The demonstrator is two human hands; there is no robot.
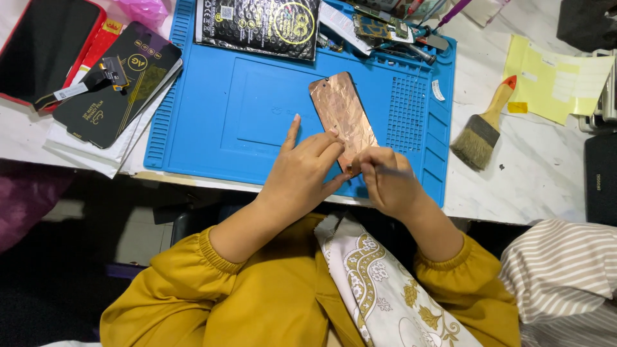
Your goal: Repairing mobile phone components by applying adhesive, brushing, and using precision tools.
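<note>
Steadiness matters here: the left hand lies half-open, pinning the copper-backed panel to the blue mat. The right hand is curled round what looks like a thin tool, best worked gently along the near edge.

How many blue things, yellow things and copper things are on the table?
Blue: 1, the work mat
Yellow: 1, the paper sheet
Copper: 1, the foil-backed panel that the left hand and the right hand touch
Total: 3

Head view: worn camera, looking steeply down from above the person.
Range: close over the near tabletop edge.
</note>
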